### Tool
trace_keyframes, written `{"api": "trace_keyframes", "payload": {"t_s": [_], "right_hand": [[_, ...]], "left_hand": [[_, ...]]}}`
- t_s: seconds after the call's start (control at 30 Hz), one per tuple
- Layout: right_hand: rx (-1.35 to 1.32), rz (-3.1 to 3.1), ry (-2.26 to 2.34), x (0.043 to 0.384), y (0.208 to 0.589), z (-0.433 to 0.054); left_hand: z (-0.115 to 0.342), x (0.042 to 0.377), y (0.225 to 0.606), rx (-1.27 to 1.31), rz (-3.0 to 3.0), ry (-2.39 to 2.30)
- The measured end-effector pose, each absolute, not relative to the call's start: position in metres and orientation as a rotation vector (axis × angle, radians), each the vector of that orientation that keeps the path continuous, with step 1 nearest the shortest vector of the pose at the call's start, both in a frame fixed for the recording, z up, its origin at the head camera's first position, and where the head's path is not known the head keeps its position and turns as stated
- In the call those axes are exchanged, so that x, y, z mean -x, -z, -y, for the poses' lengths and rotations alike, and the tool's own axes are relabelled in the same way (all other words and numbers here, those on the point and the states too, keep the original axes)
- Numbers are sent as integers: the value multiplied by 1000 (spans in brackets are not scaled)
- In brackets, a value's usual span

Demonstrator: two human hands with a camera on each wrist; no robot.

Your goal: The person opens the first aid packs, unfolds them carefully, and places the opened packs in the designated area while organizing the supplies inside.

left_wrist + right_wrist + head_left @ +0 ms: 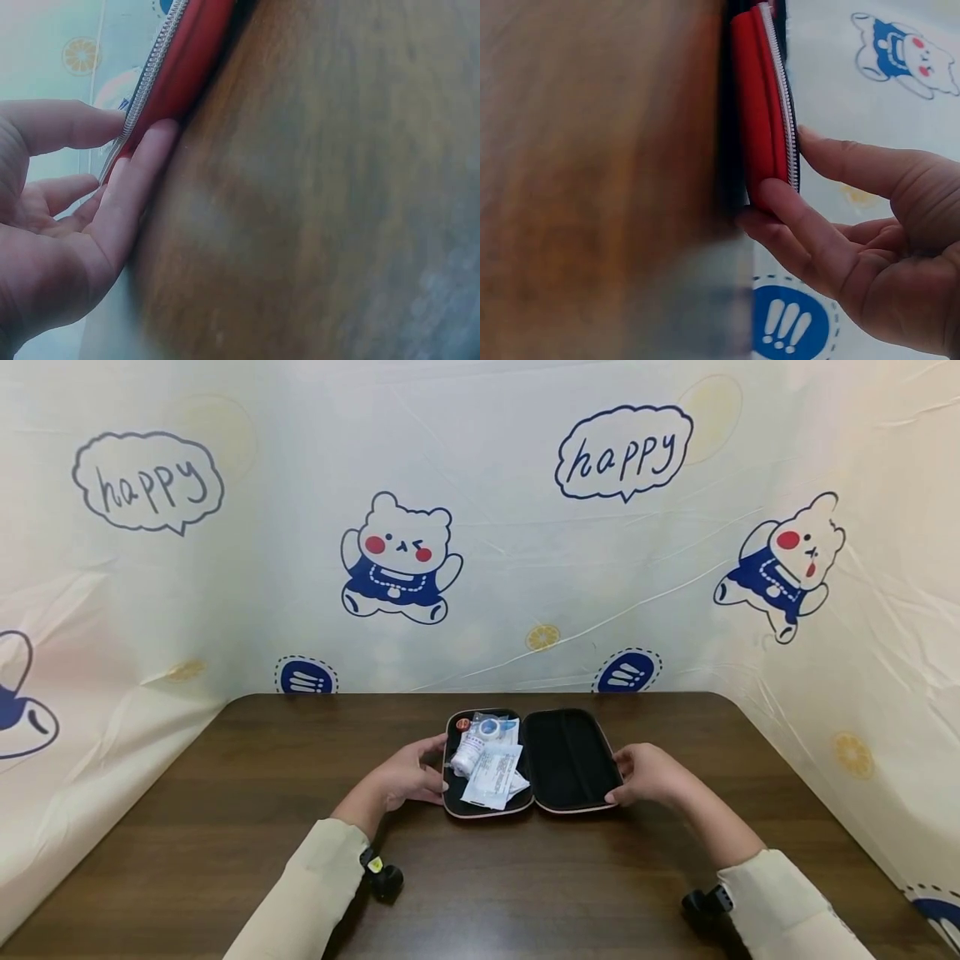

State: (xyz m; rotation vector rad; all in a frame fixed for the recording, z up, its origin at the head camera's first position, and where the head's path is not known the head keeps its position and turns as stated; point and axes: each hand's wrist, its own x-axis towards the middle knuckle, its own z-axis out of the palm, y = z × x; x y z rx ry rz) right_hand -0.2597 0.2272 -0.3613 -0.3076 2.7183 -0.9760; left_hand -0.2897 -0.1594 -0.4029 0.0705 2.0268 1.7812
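Note:
A zippered case (pixel 573 760) lies unfolded on the table, black inside, with a red shell (pixel 754 112) and silver zipper teeth in the wrist views. Its left half holds white packets (pixel 492 774), a small white bottle (pixel 467 756) and a white roll with a blue ring (pixel 489 728). My left hand (pixel 412 772) grips the left edge, thumb at the zipper rim and a finger along the red side. At the opposite edge, my right hand (pixel 647 774) pinches the rim of the black, bare-looking half between thumb and fingers.
The brown wooden table (pixel 300 752) runs back to a printed curtain (pixel 495 527) with bears and "happy" bubbles. Dark wrist cameras (pixel 386 881) sit at both cuffs. A small red round item (pixel 462 724) is in the case's upper left corner.

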Motion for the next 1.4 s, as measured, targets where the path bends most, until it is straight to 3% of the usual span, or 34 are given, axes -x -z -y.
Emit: {"api": "trace_keyframes", "payload": {"t_s": [0.73, 1.4], "right_hand": [[325, -2829, 626, 264, 355, -222], [479, -2875, 699, 276, 337, -200]], "left_hand": [[158, 287, 404, -65, -2070, -1811], [158, 287, 404, -20, -2136, -1810]]}}
